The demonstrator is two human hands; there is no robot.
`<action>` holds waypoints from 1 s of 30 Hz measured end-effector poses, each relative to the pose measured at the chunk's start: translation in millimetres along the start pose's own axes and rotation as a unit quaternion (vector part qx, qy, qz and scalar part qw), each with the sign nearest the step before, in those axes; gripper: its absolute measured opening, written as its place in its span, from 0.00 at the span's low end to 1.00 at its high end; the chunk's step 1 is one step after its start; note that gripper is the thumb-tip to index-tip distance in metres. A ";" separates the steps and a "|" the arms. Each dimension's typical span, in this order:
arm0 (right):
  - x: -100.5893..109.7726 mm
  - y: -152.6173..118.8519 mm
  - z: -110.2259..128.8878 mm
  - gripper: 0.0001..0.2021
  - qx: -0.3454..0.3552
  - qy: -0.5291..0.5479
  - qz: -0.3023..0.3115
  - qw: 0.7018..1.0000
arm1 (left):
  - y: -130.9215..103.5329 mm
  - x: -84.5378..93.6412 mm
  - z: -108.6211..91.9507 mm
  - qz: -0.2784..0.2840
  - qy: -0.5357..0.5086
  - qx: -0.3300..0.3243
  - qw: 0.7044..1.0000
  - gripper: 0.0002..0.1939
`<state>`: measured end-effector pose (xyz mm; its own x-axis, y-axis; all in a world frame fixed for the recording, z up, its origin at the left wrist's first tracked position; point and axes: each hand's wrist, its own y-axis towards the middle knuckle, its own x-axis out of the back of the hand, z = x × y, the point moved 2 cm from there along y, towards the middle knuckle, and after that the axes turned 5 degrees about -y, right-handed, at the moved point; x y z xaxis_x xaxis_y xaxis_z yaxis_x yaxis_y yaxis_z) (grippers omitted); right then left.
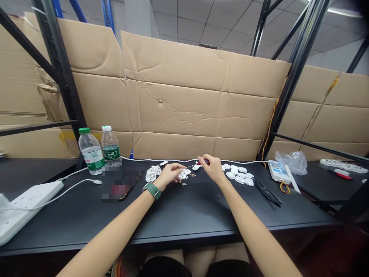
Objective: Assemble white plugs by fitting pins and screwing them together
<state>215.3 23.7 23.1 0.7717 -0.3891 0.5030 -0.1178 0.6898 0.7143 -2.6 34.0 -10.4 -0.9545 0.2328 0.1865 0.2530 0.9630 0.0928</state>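
My left hand (pixel 170 174), with a green watch on its wrist, is closed on a small round white plastic part (pixel 182 175) just above the black table. My right hand (pixel 213 168) grips a screwdriver (pixel 206 162) with a dark red handle. Its thin shaft points left and its tip is at or close to the white part; contact is too small to make out. Similar white parts with holes (pixel 151 176) lie left of my left hand. Smooth white covers (pixel 240 178) are spread right of my right hand. Small brass-coloured pieces (pixel 193 175) lie between the hands.
Two water bottles (pixel 91 154) stand at the back left. A white power strip (pixel 27 206) lies at the left, a cable (pixel 77 184) near it. Folded black glasses (pixel 268 193), a white box (pixel 279 172) and a plastic bag (pixel 292 161) are at the right. Cardboard (pixel 184 107) walls the back.
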 end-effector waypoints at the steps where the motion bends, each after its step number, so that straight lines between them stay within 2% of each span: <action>1: -0.2 0.0 -0.3 0.22 -0.001 0.001 0.001 1.000 | 0.0 -0.1 -0.1 0.001 -0.002 0.002 1.000 0.16; 21: 2.6 1.5 -3.2 0.23 -0.008 -0.035 -0.023 0.999 | 0.1 1.3 0.1 0.000 -0.016 0.008 1.000 0.16; 30: 2.1 0.6 -2.9 0.23 -0.017 -0.031 -0.006 0.999 | 0.8 1.4 1.2 0.006 -0.014 0.001 1.000 0.16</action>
<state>218.6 25.1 23.2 0.7325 -0.4335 0.5249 -0.0871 0.7051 0.7038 -3.9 35.3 -11.2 -0.9552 0.2486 0.1605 0.2647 0.9603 0.0884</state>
